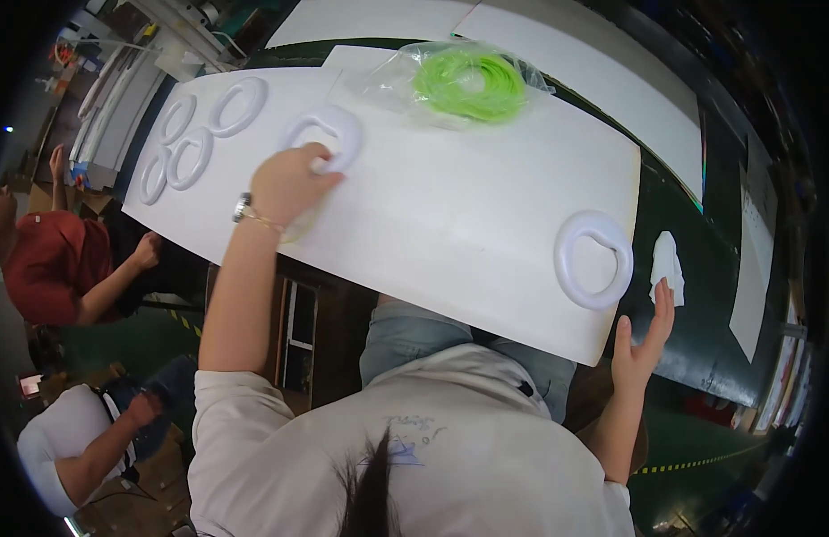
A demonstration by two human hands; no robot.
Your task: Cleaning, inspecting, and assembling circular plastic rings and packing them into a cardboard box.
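Observation:
A smooth white plastic ring [345,134] lies at the left-middle of the white board, slightly blurred. My left hand [294,185] is closed on the ring's near side, its fingers bent over the rim toward the hole. The hand hides that part of the ring. At the board's right end rests a second white ring [571,259] that neither hand touches. Just right of it, my right hand [641,345] is open and holds nothing, with thumb and fingers spread. Its fingertips come close to a crumpled white cloth [667,266] on the dark green tabletop; contact is unclear.
Several more white rings [238,107] lie at the board's far left. A clear bag with a bright green coil [471,83] sits on the far edge of the white board [450,215]. Two people, one in a red shirt [61,268], one in a white shirt [74,438], are at the left.

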